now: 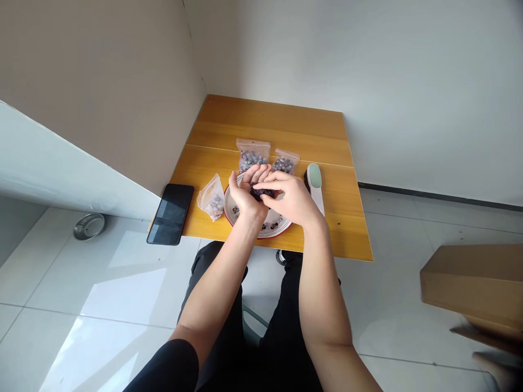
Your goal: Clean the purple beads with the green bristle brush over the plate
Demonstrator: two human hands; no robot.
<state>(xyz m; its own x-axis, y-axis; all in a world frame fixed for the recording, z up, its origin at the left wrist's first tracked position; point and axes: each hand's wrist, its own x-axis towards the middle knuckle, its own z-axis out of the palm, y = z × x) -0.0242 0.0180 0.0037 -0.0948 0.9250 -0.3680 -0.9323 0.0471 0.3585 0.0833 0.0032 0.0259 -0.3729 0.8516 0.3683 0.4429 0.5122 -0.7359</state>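
Note:
My left hand [244, 197] is turned palm up and cupped above the plate, holding a clump of small dark beads [260, 192]. From the right, my right hand [295, 198] reaches over that palm, its thumb and fingertips bent together at the clump; what they pinch is too small to make out. Beneath both hands lies a white plate with a red rim [227, 213], partly hidden, with loose dark and pale beads [274, 224] on it. Behind it are two clear zip bags of beads, a larger bag [252, 157] and a smaller bag [285, 161].
Left of the plate sits an open clear bag of pale beads [212, 200]. A black phone [170, 214] rests at the left edge of the wooden table [278, 117]. A white and green device [314, 182] lies to the right. On the floor are a metal bowl [90, 226] and a cardboard box [474, 275].

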